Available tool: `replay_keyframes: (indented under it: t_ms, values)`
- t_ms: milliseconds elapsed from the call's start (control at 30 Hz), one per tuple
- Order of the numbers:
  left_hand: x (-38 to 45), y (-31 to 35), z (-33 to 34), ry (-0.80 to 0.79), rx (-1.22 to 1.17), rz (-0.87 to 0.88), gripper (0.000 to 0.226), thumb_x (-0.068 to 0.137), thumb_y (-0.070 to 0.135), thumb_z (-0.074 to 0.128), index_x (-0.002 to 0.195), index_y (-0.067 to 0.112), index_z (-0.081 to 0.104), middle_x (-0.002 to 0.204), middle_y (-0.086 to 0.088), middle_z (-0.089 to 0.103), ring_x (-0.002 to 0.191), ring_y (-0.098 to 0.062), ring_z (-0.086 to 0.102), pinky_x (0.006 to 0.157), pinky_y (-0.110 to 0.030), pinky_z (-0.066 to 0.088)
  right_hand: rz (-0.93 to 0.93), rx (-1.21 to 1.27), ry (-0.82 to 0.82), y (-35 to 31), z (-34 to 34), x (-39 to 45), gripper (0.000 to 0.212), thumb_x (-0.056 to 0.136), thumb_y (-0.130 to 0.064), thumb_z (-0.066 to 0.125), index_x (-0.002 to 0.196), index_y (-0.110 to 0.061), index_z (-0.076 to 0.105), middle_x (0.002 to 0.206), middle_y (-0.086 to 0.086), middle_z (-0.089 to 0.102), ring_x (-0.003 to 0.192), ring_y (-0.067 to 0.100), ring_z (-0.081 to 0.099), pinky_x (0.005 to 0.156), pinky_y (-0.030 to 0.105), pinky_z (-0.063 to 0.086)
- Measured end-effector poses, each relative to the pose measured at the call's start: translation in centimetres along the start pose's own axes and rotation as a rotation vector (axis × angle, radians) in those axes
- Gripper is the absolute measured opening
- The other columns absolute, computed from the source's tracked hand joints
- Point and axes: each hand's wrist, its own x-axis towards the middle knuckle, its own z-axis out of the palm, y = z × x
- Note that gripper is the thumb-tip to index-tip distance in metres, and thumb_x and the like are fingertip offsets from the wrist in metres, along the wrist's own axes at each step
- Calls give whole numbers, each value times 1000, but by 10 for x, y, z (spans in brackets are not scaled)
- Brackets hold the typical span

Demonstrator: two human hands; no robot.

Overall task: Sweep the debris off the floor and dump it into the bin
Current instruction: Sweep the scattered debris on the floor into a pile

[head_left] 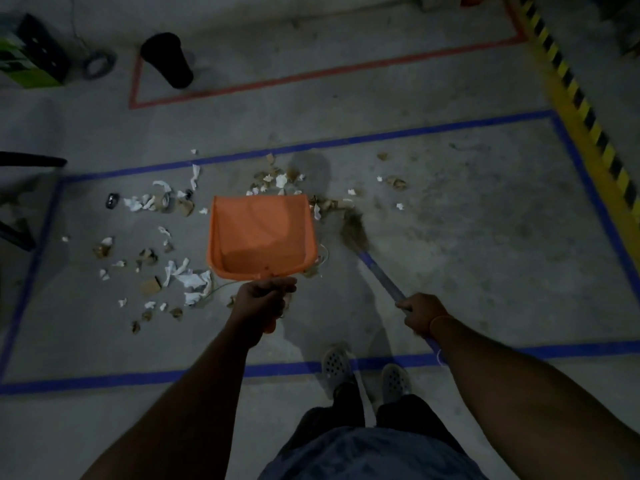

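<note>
Left hand (pixel 265 299) clamped on the empty orange dustpan (pixel 261 233), right hand (pixel 420 315) gripping the broom (pixel 353 230), debris (pixel 180 275) scattered on the floor, so I'd drop the pan's lip flat and sweep short strokes in.

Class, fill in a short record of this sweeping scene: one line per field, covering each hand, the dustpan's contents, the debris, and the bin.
Left hand: grips orange dustpan handle
Right hand: grips broom handle
Dustpan contents: none visible
Debris: paper and cardboard scraps on floor, mostly left of dustpan
Bin: black, beyond the scraps, inside red tape outline
</note>
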Motion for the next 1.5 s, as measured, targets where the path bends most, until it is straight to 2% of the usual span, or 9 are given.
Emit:
replay_keyframes:
  t_ms: [200, 367, 533, 667, 733, 867, 1033, 1200, 1500]
  values:
    - [22, 16, -5, -56, -27, 31, 26, 97, -10, 48, 115, -9, 66, 96, -20, 68, 47, -9, 52, 39, -19, 38, -88, 27, 27, -20, -11, 3, 51, 84, -7, 63, 133, -23, 60, 127, 12, 65, 102, 30, 68, 90, 27, 53]
    - [43, 42, 16, -98, -21, 28, 25, 97, -9, 47, 109, -5, 68, 68, -4, 68, 41, -6, 42, 38, -14, 32, -36, 129, 204, -1, -28, 10, 50, 83, -6, 64, 130, -22, 62, 119, 13, 69, 89, 30, 70, 76, 19, 49]
    - [70, 54, 30, -103, -46, 17, 25, 96, -9, 49, 113, -9, 67, 87, -18, 64, 43, -9, 40, 40, -14, 29, 132, 203, 342, 25, -67, 34, 47, 81, -7, 67, 127, -16, 65, 115, 19, 69, 92, 35, 69, 90, 38, 57]
    - [85, 67, 50, -61, -28, 28, 27, 97, -10, 47, 118, -11, 63, 65, 1, 69, 41, -6, 42, 37, -14, 31, 241, 220, 240, 42, -102, 67, 44, 83, -6, 67, 127, -11, 64, 118, 21, 67, 85, 39, 69, 81, 44, 60]
    - [94, 70, 56, -26, -22, 37, 25, 97, -9, 49, 114, -8, 67, 74, -3, 72, 44, -9, 43, 38, -16, 31, 234, 173, 173, 42, -111, 82, 43, 85, -6, 66, 128, -10, 63, 117, 21, 67, 83, 39, 70, 77, 44, 60]
    - [113, 83, 71, 42, -7, -17, 26, 97, -9, 48, 110, -4, 69, 77, -3, 73, 43, -9, 44, 39, -16, 33, 78, -149, -11, 24, -119, 107, 47, 93, -17, 57, 139, -18, 53, 137, 12, 57, 116, 32, 60, 102, 37, 49]
    - [133, 97, 97, 123, -12, -46, 26, 98, -8, 47, 107, 0, 70, 67, 2, 69, 42, -7, 46, 37, -16, 33, -98, -114, -123, 2, -140, 136, 50, 89, -17, 62, 139, -20, 54, 144, 11, 51, 128, 30, 52, 110, 30, 39]
    - [156, 111, 127, 102, -32, -17, 21, 89, 6, 60, 101, 9, 78, 79, -10, 70, 45, -13, 43, 44, -19, 28, -161, 16, -83, 13, -179, 147, 50, 87, -9, 63, 134, -22, 59, 137, 11, 58, 116, 30, 61, 100, 28, 47]
    - [196, 142, 183, 61, 24, -46, 25, 99, -5, 48, 111, -1, 70, 59, 6, 65, 39, -9, 41, 40, -16, 25, -13, 184, 156, 86, -242, 155, 50, 80, -6, 64, 127, -22, 65, 108, 14, 73, 72, 24, 69, 68, 24, 55]
